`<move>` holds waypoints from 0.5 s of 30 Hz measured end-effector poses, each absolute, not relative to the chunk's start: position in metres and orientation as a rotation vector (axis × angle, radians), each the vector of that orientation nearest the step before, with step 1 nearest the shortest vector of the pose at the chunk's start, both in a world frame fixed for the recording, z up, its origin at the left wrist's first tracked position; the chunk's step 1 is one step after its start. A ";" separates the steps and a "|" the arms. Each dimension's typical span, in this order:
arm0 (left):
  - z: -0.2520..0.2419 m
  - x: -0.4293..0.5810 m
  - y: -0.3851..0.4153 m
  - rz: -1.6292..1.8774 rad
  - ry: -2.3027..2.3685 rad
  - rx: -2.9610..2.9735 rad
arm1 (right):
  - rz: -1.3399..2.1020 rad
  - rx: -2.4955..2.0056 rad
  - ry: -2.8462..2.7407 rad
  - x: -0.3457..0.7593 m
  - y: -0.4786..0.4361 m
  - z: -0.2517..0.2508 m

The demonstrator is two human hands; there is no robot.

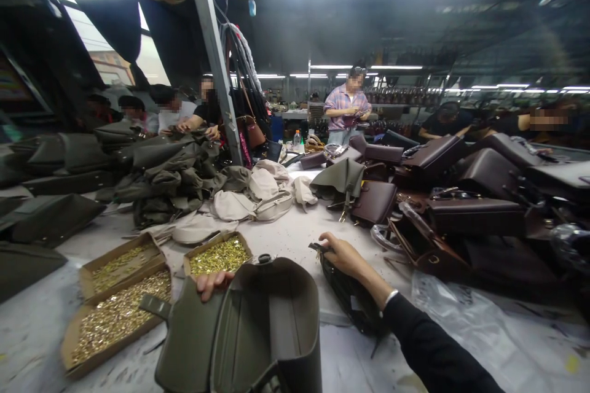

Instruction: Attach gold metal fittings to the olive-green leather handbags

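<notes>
An olive-green handbag (295, 295) stands open at the front of the table, its inside facing up. The fingers of my left hand (212, 285) curl over its raised flap (191, 331); the thumb is hidden behind. A tab (155, 306) sticks out from the flap's left edge. To the right of the bag, my right hand (343, 256) has its fingers closed on a dark strap-like piece (318, 247). Just under that hand lies a dark, soft bundle (353, 298), partly covered by my wrist; its kind is unclear.
Cardboard trays of small gold-coloured metal pieces (122, 313) sit on the left. Olive bags (157, 166) and pale fabric pieces (235, 206) are heaped behind. Brown handbags (477, 218) and clear plastic (461, 301) fill the right. A metal post (216, 61) rises behind; people work farther back.
</notes>
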State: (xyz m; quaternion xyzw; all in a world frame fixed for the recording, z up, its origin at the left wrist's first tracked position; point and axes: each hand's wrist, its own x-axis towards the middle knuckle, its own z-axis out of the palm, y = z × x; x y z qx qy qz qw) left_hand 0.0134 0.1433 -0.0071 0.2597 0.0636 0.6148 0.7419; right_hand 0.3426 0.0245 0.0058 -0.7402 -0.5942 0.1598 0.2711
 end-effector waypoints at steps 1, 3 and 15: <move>-0.006 0.013 0.143 1.359 0.117 0.542 | 0.410 -1.949 -1.591 0.342 0.019 0.007; -0.005 0.013 0.143 1.374 0.088 0.495 | 0.357 -1.867 -1.578 0.339 0.005 0.009; -0.011 0.011 0.145 1.348 0.120 0.396 | 0.279 -1.603 -1.513 0.331 -0.028 0.014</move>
